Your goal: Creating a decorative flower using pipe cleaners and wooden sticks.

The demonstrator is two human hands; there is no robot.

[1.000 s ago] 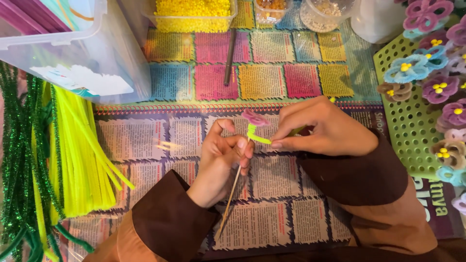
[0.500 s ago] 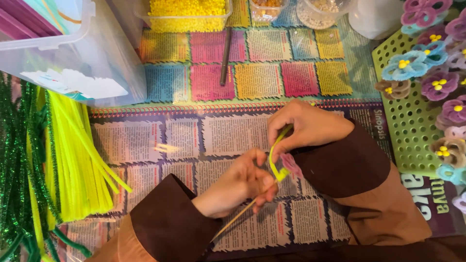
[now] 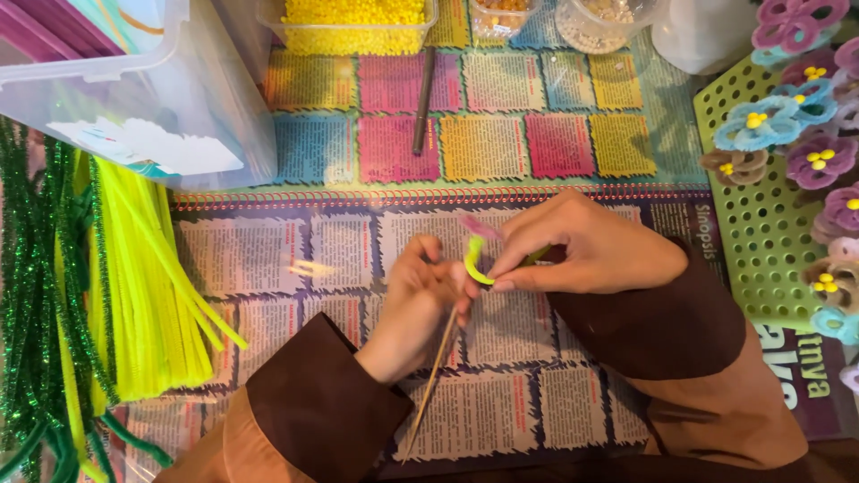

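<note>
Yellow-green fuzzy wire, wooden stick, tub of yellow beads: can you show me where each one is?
Yellow-green fuzzy wire (image 3: 472,262): head view, on the curved loop between the fingers.
Wooden stick (image 3: 429,386): head view, on the bare shaft below the left hand.
Tub of yellow beads (image 3: 354,40): head view, on its clear front wall.

Home craft table, hobby setup: newspaper sheets (image 3: 313,259) as cover, bundle of neon-yellow pipe cleaners (image 3: 143,286), green tinsel stems (image 3: 36,268), clear storage box (image 3: 134,80), tub of yellow beads (image 3: 353,22), finished chenille flowers (image 3: 805,134) on green perforated tray (image 3: 761,233).
</note>
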